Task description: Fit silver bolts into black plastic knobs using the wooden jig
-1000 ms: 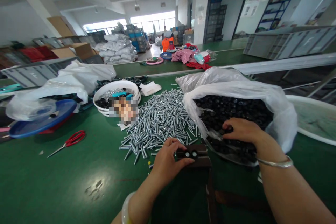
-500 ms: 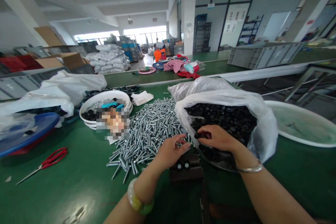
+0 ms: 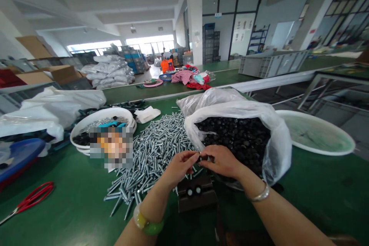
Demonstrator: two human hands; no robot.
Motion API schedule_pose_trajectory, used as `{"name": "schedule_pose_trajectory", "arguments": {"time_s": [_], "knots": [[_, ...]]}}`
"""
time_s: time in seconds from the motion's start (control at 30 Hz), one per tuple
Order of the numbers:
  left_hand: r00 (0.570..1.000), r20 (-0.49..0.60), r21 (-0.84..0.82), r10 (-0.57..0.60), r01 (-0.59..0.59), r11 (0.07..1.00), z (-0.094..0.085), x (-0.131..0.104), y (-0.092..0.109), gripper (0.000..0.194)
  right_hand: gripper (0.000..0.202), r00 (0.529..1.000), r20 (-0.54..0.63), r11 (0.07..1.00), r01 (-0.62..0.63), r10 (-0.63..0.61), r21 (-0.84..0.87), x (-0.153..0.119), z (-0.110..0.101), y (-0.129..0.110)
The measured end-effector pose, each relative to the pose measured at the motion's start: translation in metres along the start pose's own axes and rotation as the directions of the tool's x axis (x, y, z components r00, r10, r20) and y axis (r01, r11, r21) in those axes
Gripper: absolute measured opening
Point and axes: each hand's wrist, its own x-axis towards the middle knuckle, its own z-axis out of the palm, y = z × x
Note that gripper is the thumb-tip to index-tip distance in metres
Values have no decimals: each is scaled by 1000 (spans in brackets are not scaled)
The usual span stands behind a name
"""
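My left hand (image 3: 182,166) and my right hand (image 3: 221,160) meet above the front of the bolt pile, fingertips touching. Between the right fingers is a small dark piece (image 3: 203,157), like the black plastic parts (image 3: 239,132) that fill the open white bag (image 3: 281,144) beside that hand. The left thumb and forefinger are pinched together at the same spot; what they grip is hidden. Loose silver bolts (image 3: 155,150) spread to the left of the hands. Just below them sits a dark metal block (image 3: 198,204) with two round pale ends showing in it.
Red-handled scissors (image 3: 34,198) lie at the left, near a blue tray (image 3: 24,157). A white bowl (image 3: 75,138) of small parts, partly blurred out, stands behind the bolts. To the right is a white round tray (image 3: 325,150). A grey crate (image 3: 268,65) rests farther back.
My right hand has moved left from the bag's edge, bringing the black part to the left fingertips. The left fingers have closed into a pinch. The view has swung to the right.
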Motion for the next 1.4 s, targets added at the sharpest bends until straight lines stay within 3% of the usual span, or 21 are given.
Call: {"name": "schedule_pose_trajectory", "arguments": {"time_s": [0.17,0.23,0.33,0.47,0.77,0.97,1.1,1.2,1.27,1.4], "knots": [[968,-227,-414,-110,6,910,-16,-2,-14,19,21,995,-35,990,-94,91,-107,4,-2,15],[953,-266,-519,-147,-14,854,-24,-5,-22,10,19,996,75,985,-35,49,-172,8,4,11],[946,-275,-604,-169,-34,796,-34,-10,-31,5,18,957,286,950,43,50,-311,19,18,-3],[956,-249,-662,-154,-52,748,-38,-12,-37,10,17,925,355,918,15,138,-395,34,36,-20],[967,-234,-565,-100,-52,824,-33,-10,-36,19,22,874,350,900,-190,337,-393,60,58,-40],[967,-239,-535,-87,-56,843,-31,-13,-33,18,49,876,410,967,-244,254,-76,59,48,-19],[972,-219,-536,-81,-50,843,-31,-12,-34,18,41,868,472,925,-296,156,237,39,36,2],[984,-155,-577,-88,-17,817,-30,-12,-35,17,32,930,330,715,-341,162,611,27,36,3],[990,-104,-618,-91,7,786,-29,-13,-35,16,25,954,184,527,-286,239,800,26,37,-3],[994,-66,-688,-91,21,726,-29,-14,-35,15,23,932,32,338,-162,360,927,30,42,-26]]}}
